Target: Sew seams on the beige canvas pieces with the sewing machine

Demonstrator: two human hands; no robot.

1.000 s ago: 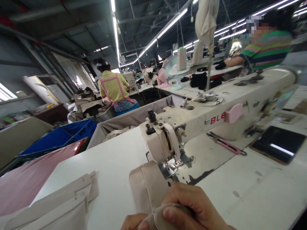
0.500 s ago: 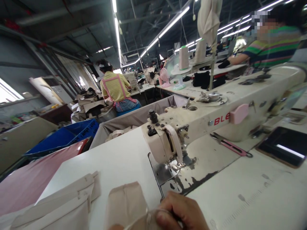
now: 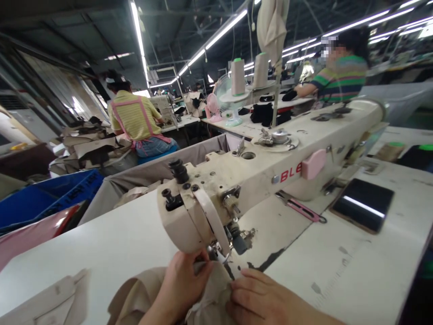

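Observation:
A beige fabric piece (image 3: 216, 289) lies bunched on the sewing machine (image 3: 199, 212) bed, its front edge close to the presser foot. My left hand (image 3: 182, 282) is closed on that fabric, thumb and index finger pinching it just in front of the needle area. Along the fabric's right side, my right hand (image 3: 259, 295) has its fingers curled on the edge, gripping it; the thumb is hidden. The needle itself is too small to make out. More folded beige pieces (image 3: 50, 298) rest on the white table at the lower left.
Pink-handled snips (image 3: 301, 208) and a dark phone (image 3: 363, 204) lie right of the machine bed. A cloth-lined bin (image 3: 111, 189) and a blue crate (image 3: 50, 194) stand beyond the table. Thread cones (image 3: 237, 76) rise behind. Two co-workers (image 3: 137, 113) sit at other stations.
Both hands and the fabric have come up to the presser foot. My left hand, mostly out of sight before, now shows pinching the fabric. The view has turned right.

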